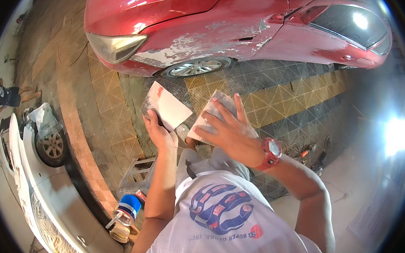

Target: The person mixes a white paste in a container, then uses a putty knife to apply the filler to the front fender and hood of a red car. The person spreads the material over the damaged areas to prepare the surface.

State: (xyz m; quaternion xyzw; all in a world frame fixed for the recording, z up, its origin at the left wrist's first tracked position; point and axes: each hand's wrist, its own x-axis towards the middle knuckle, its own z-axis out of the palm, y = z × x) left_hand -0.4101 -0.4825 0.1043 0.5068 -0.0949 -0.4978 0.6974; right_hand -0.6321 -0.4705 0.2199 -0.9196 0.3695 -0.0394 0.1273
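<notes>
My left hand (160, 132) grips a white rectangular sheet (172, 110) by its lower left edge. A red smudge shows near the sheet's upper corner, and the edge beside my thumb is greyish. To its right, my right hand (227, 132) lies over a second whitish rectangular sheet (208, 109), fingers spread across its face; how it is held underneath is hidden. Both sheets are up in front of my legs, close together but apart. A red watch (271, 153) is on my right wrist. Beyond stands a red car (180, 29) with bare, scraped patches around its front wheel (196, 67).
A white car (57, 187) with plastic sheeting fills the lower left. Near it sit a blue-and-white can (128, 205) and a small step stool (133, 172). A person (9, 94) is at far left. Cords and tools (309, 150) lie on the patterned floor at right.
</notes>
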